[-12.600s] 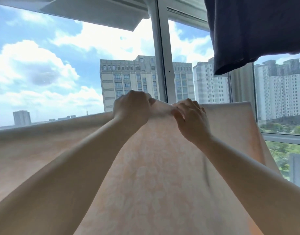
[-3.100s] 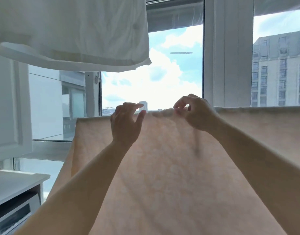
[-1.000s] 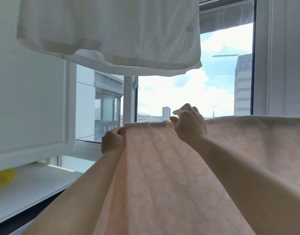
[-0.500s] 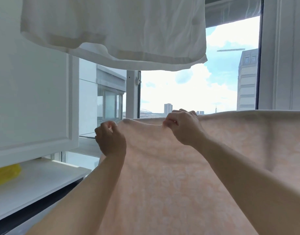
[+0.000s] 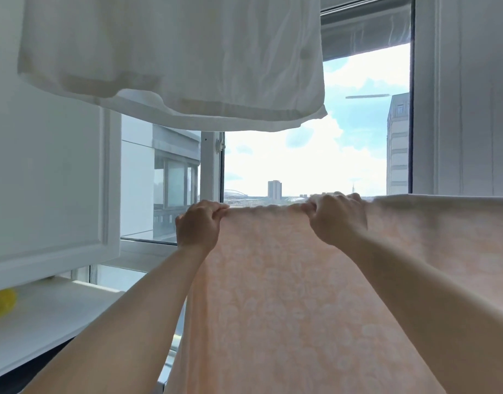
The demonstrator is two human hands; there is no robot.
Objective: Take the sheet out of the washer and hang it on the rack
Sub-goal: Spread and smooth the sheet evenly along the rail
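Head view, sheet-hanging task. The peach floral sheet is draped over a horizontal support at about hand height, in front of the window; the rack bar itself is hidden under the fabric, and the washer is not in view. The left hand grasps the sheet's top fold at its left end, fingers curled over the edge. The right hand grasps the same fold further right, bunching a small ridge of cloth. The stretch between them lies fairly taut.

Judged risks: if the fabric hangs longer on the near side than on the far side, its weight may drag the sheet off the support once both grips are let go. A bunched ridge left under the right hand would dry creased. Pulling leftward too far could slide the corner off the support's end, beside the white cabinet door.

Count: 1 sheet, 2 hands, 1 white garment hanging overhead, 1 cabinet door, 1 shelf below it, 1 yellow object, blurred, on the shelf.
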